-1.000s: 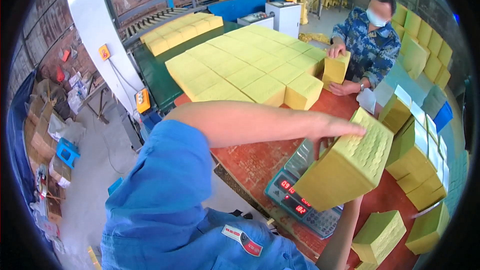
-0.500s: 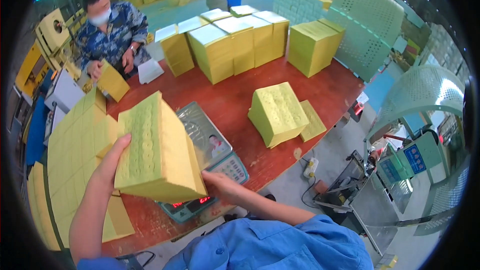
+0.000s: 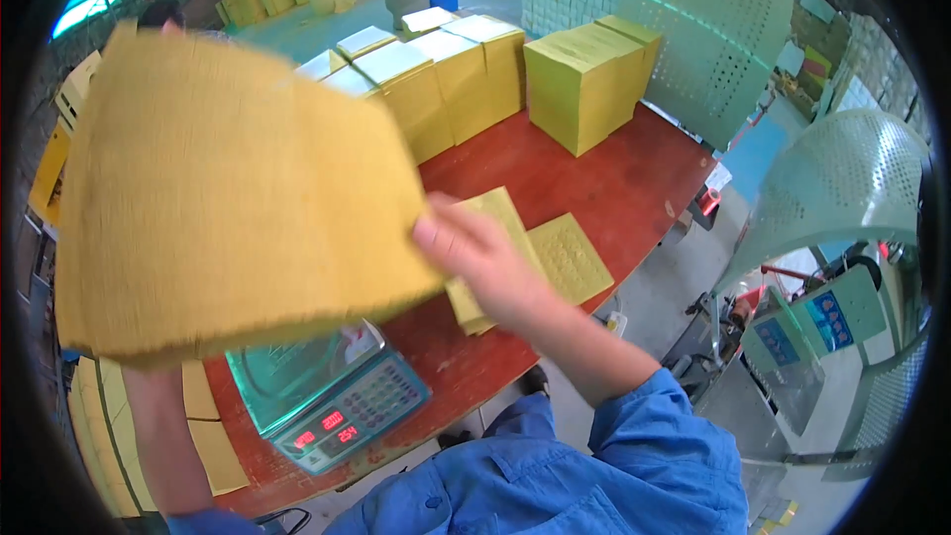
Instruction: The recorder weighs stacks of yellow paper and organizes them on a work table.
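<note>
Raised close before me, a thick stack of yellow paper [image 3: 238, 208] fills the left of the view, blurred by motion. My right hand [image 3: 471, 253] clasps its right edge, thumb on the near face. Below the stack my left forearm [image 3: 158, 436] comes up; the left hand itself is hidden behind the paper. Under the raised stack stands a teal electronic scale [image 3: 327, 406] with lit red digits, its plate partly covered from sight. Just beyond my right hand lie a yellow paper block [image 3: 505, 213], partly hidden by the hand, and a thinner embossed yellow pad [image 3: 572, 258].
Yellow paper stacks with pale tops [image 3: 461, 84] line the far side of the red table [image 3: 634, 168], beside a bigger yellow block [image 3: 584, 89]. More yellow stacks [image 3: 213, 451] sit at left. A perforated green panel [image 3: 703, 40] and a machine [image 3: 812, 327] stand at right.
The paper stack has come up nearer my view and turned, showing a plain side instead of its embossed face. It now hides most of the co-worker. The view has shifted.
</note>
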A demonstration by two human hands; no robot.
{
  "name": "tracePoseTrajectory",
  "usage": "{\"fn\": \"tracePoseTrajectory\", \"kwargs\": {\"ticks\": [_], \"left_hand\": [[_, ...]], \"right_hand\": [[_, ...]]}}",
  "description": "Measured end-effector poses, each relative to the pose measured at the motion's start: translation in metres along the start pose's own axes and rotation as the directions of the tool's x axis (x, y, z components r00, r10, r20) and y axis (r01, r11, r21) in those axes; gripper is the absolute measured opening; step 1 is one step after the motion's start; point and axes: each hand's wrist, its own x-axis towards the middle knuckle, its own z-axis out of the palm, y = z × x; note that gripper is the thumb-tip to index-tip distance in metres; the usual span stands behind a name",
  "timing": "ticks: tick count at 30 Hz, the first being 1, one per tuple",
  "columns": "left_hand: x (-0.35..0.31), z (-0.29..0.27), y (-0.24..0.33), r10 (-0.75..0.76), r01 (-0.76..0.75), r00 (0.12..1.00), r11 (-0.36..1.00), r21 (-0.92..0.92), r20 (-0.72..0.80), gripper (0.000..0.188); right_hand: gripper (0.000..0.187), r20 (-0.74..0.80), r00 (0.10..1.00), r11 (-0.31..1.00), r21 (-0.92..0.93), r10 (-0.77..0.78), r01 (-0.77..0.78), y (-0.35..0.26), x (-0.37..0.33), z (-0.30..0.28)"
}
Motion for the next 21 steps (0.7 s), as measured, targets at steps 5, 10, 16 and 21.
{"fn": "tracePoseTrajectory", "kwargs": {"ticks": [5,10,16,21], "left_hand": [[0.092,0.156,-0.007,0.137,-0.140,0.981,0.990,0.008,0.140,0.051],[0.141,0.291,-0.079,-0.304,0.348,0.915,0.927,-0.138,0.266,0.065],[0.206,0.351,-0.167,-0.423,0.488,0.828,0.867,-0.102,0.367,0.072],[0.238,0.402,-0.186,-0.599,0.641,0.743,0.766,-0.059,0.298,0.060]], "right_hand": [[0.053,-0.032,0.997,0.900,0.432,0.068,-0.047,0.009,0.066,-0.146],[0.054,-0.111,0.912,0.822,0.484,0.396,-0.298,0.087,0.094,-0.259],[0.058,-0.110,0.848,0.733,0.568,0.519,-0.374,0.147,0.125,-0.350],[0.058,-0.377,0.777,0.696,0.710,0.504,-0.106,0.172,0.127,-0.362]]}}
